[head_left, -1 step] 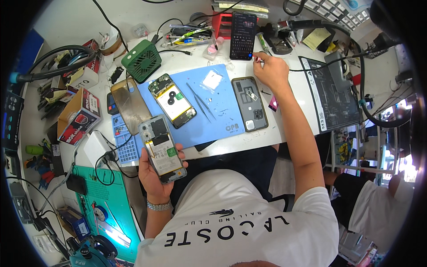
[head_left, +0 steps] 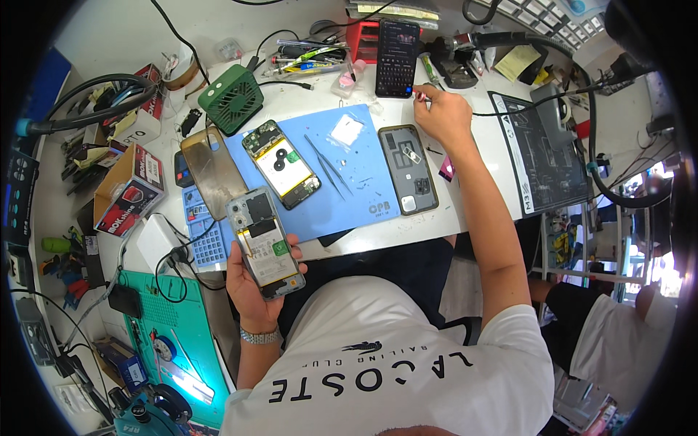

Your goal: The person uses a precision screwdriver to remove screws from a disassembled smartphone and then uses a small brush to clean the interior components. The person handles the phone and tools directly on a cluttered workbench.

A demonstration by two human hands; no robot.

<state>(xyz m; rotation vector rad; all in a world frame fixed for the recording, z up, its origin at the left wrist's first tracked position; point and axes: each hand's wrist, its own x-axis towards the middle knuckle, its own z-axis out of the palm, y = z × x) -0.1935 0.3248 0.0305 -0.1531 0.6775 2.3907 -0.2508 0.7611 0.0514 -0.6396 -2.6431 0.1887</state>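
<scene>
My left hand [head_left: 254,301] holds an opened smartphone [head_left: 269,251] with its battery and inner parts facing up, just past the bench's front edge. At the back, my right hand [head_left: 445,115] is closed, its fingertips at the lower right corner of an upright phone [head_left: 397,62] with a lit keyboard on its screen. Something small and pinkish shows at those fingertips, too small to name. A second opened phone [head_left: 282,166] lies on the blue mat [head_left: 363,185], beside tweezers [head_left: 329,167]. To the mat's right rests a dark phone or case [head_left: 409,171] with small parts on it.
A green fan [head_left: 231,99], a clear phone case [head_left: 213,171] and an open box [head_left: 131,190] stand or lie at left. Pens [head_left: 309,57] crowd the back. A black mat [head_left: 542,160] covers the right side. Lower left are a green mat [head_left: 171,320] and cables.
</scene>
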